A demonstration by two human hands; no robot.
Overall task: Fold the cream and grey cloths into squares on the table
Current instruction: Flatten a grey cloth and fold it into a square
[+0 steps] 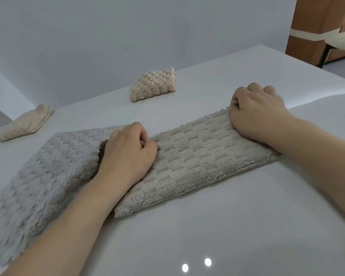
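**Two hands on a fuzzy cloth**

A cream cloth (pixel 197 156) with a checked pattern lies folded into a long strip in the middle of the frame. The right hand (pixel 257 110) sits on its far end at the right, with fingers curled and pinching the cloth's edge. The left hand (pixel 127 152) sits on the other end, near the middle of the frame, fingers curled and pinching the cloth too. A grey cloth (pixel 42 180) with a bumpy pattern lies at the lower left, touching the cream one, and one edge of it lies on the left wrist. Both cloths rest on the white surface (pixel 227 226). Farther back, a small folded cream cloth (pixel 153 84) sits in the upper middle. Another small folded cloth (pixel 26 124) sits at the left edge of the surface. A brown box (pixel 315 26) stands in the upper right corner.
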